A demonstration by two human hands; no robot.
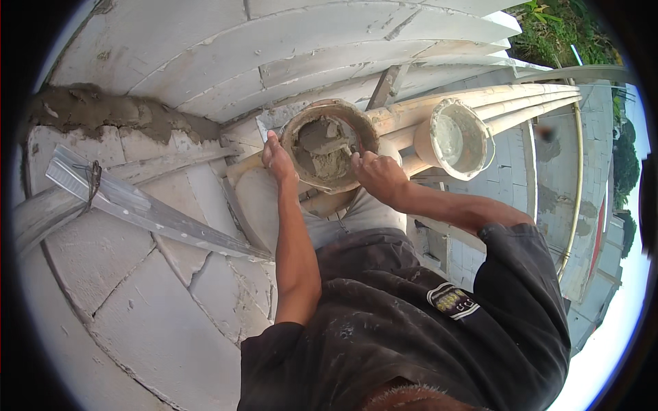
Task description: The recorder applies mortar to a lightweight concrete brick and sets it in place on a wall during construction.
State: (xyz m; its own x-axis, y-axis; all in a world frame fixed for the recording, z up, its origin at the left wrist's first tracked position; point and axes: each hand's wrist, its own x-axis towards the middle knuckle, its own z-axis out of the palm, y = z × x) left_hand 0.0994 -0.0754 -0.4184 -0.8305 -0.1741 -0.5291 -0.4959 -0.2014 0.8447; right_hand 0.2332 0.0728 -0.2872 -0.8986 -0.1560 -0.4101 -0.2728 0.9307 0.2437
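Observation:
A round bucket (367, 123) of wet grey mortar (322, 140) stands in front of me, between my knees. At its left rim my left hand (279, 159) is closed against the side; part of its fingers is hidden. My right hand (378, 177) is closed at the right rim around the handle of a trowel (331, 162), whose mortar-covered blade lies in the mortar. To the right a second, paler bucket (426, 140) with a wire handle rests on the bamboo poles, with a greyish coating inside.
Bamboo poles (521, 103) run off to the right. A pale block wall (205, 68) rises ahead, with a band of fresh mortar (116, 113) at its left foot. A metal channel (157, 209) is wired to a timber (44, 216) on the left. Open drops show at right.

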